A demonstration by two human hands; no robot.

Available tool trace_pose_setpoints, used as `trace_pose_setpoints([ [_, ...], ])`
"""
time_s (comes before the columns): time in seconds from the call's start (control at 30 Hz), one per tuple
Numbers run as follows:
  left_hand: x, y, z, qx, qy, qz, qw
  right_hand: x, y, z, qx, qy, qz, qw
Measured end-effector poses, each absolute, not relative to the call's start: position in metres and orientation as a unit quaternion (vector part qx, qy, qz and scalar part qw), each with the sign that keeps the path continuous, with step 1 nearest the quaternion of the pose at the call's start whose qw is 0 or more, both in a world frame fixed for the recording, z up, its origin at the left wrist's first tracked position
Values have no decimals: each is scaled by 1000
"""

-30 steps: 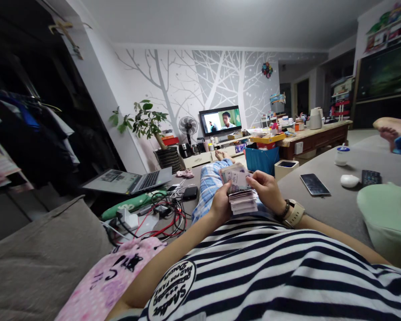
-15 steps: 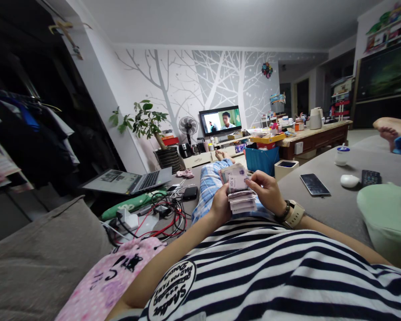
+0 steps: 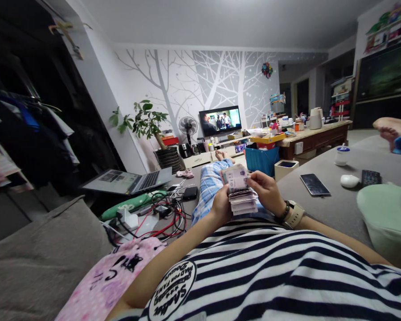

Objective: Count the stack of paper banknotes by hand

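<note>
A stack of banknotes [image 3: 243,203], pale purple and folded over, is in front of my striped shirt, above my lap. My left hand [image 3: 221,204] is closed around the stack's left side. At the upper right edge, my right hand [image 3: 266,189] pinches a banknote [image 3: 238,177] between thumb and fingers. The upper part of the notes stands up while the lower ends hang toward me in layers. Some of the left fingers are hidden behind the stack.
Left of my legs lie tangled cables [image 3: 167,220] and an open laptop [image 3: 133,180]. To the right on the grey sofa are a phone [image 3: 314,184], a white mouse [image 3: 349,181], a dark remote [image 3: 371,177], a small cup [image 3: 342,156] and a green container [image 3: 384,214]. Another person's foot [image 3: 389,131] rests at far right.
The top note in the stack has shifted slightly, and my right fingers have moved a little right. The picture on the television has changed. My left hand stays nearly still.
</note>
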State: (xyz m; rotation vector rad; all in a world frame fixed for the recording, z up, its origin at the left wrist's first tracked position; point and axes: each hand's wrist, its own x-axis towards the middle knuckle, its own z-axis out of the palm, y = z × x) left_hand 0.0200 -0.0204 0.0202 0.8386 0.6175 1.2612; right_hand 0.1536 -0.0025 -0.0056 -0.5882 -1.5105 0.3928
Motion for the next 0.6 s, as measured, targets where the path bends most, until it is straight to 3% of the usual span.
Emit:
trace_pose_setpoints([
  [0.6,19,-20,19,383,276,543,695,153,-3,-5,-268,-664,164,679],
])
